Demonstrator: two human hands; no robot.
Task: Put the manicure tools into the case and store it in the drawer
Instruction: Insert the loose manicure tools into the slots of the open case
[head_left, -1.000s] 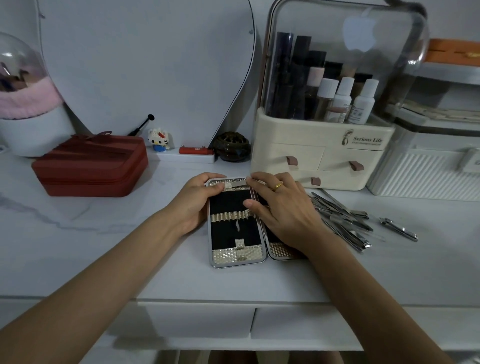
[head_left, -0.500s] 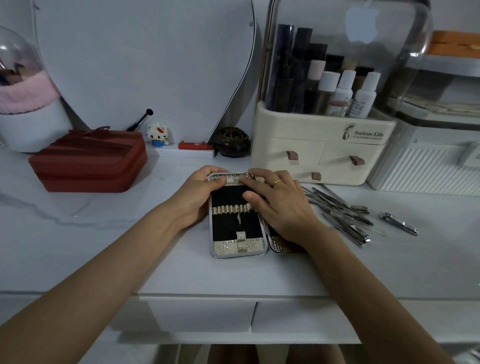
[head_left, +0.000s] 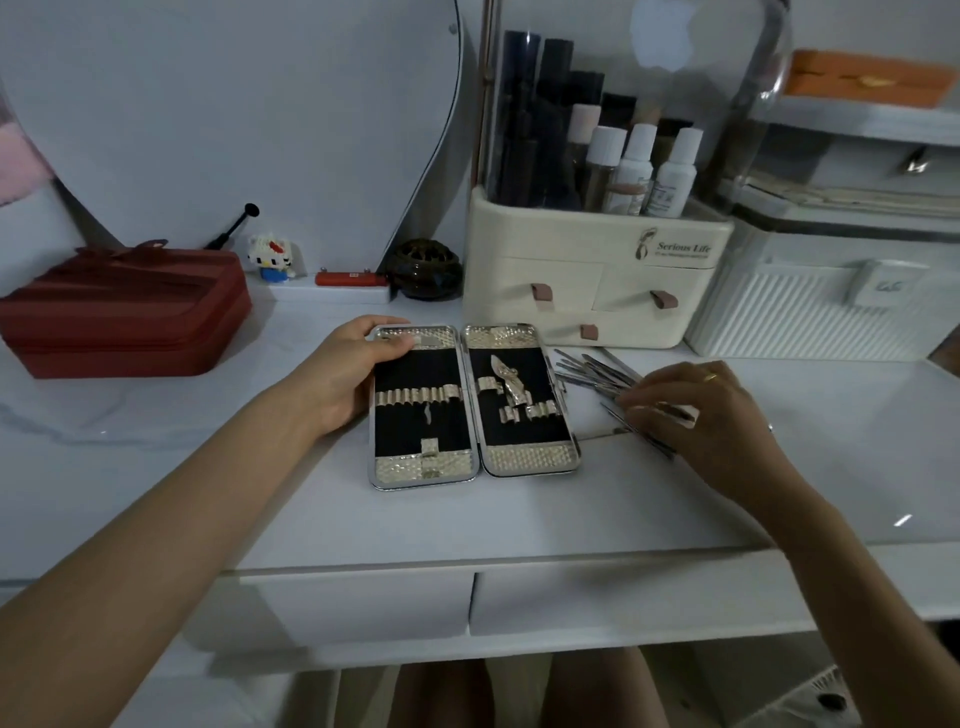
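Observation:
The manicure case (head_left: 426, 415) lies open flat on the white tabletop, both black-lined halves facing up. One metal tool (head_left: 511, 387) sits in the right half; the loops of the left half hold nothing. My left hand (head_left: 343, 379) grips the case's upper left corner, thumb on top. To the right of the case lies a pile of slim metal tools (head_left: 587, 371). My right hand (head_left: 706, 415) is over that pile, its fingertips curled round one tool. Two drawer fronts (head_left: 353, 603) under the table edge are shut.
A cream organiser (head_left: 587, 291) with small drawers and bottles stands just behind the case and tools. Right of it is a white ribbed box (head_left: 821, 317). A red zipped box (head_left: 124, 312) sits at the left, a heart-shaped mirror (head_left: 234, 130) and a dark pot (head_left: 426, 267) behind.
My right hand has left the case and moved right onto the tool pile. The right half of the case, covered before, now shows with one tool in it. My left hand stays on the case.

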